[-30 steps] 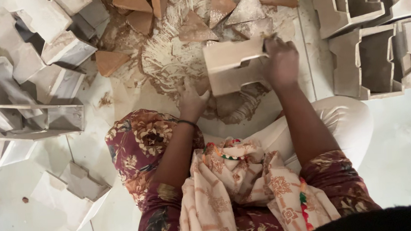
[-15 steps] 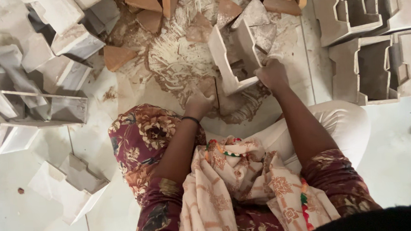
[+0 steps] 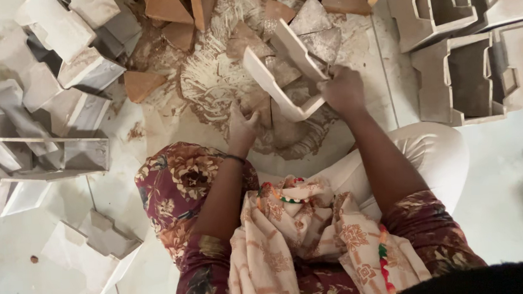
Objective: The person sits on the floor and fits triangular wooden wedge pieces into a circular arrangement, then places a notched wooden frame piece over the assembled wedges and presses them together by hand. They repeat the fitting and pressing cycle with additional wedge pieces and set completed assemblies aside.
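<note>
My right hand [image 3: 342, 90] grips a pale clay frame-shaped mould piece [image 3: 285, 75] by its lower corner and holds it tilted, its open side turned up and to the left. My left hand [image 3: 243, 129] rests just below the piece's left wall, fingers together and pointing up, touching or nearly touching it. Under both hands lies a patch of floor smeared with pale clay slurry [image 3: 212, 90]. Brown triangular clay pieces [image 3: 141, 84] lie around that patch.
Several pale hollow moulds [image 3: 52, 62] are heaped at the left, and one lies at lower left [image 3: 90, 254]. More stepped moulds [image 3: 469, 55] stand at the upper right. Brown clay blocks [image 3: 167, 7] line the top. I sit on a white seat [image 3: 444, 156].
The mould piece was flat side up a second ago; my right hand has turned it on edge and tilted it leftward. My left hand stayed beneath it.
</note>
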Available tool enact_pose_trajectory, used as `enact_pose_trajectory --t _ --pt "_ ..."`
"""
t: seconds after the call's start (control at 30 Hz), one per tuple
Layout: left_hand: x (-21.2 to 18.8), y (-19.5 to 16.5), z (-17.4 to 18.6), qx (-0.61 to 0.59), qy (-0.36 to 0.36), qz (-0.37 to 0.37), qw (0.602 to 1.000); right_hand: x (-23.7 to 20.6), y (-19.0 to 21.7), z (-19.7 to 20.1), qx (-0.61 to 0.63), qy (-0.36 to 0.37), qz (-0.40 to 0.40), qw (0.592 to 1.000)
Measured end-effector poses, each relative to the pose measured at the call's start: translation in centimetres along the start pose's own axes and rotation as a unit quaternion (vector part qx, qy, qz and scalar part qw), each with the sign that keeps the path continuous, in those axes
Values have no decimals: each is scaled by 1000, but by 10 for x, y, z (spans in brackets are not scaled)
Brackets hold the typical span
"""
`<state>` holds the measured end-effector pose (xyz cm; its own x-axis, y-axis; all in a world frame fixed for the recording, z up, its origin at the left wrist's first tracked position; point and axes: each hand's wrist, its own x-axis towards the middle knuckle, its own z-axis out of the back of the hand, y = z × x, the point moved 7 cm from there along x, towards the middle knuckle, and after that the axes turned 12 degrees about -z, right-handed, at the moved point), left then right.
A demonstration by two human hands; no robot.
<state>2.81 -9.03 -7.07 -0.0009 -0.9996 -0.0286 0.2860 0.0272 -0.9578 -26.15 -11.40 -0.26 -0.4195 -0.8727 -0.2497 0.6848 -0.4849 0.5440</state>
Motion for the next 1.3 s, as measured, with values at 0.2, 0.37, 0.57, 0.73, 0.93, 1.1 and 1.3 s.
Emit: enact_pose_trajectory --t 0.2,0.37,0.57,0.73,0.93,1.1,1.3 --pt "-3 -5 -5 282 16 -193 940 1 -16 95 -147 -136 -53 978" --pt "-14 -19 -26 438 68 -354 823 20 -101 134 -302 -130 -164 930" --pt "-7 -4 -26 156 97 -84 979 35 -110 87 -352 -124 -107 922" --pt "-12 3 -36 137 153 16 979 29 -86 64 -334 -38 -114 935" --pt "-2 3 -19 132 105 41 985 23 -65 79 -268 -100 -76 955" --pt "1 12 -21 102 78 33 991 2 -51 105 -208 -243 41 946" --pt "6 7 -7 -119 -98 -29 988 -19 -32 34 -23 85 -112 990"
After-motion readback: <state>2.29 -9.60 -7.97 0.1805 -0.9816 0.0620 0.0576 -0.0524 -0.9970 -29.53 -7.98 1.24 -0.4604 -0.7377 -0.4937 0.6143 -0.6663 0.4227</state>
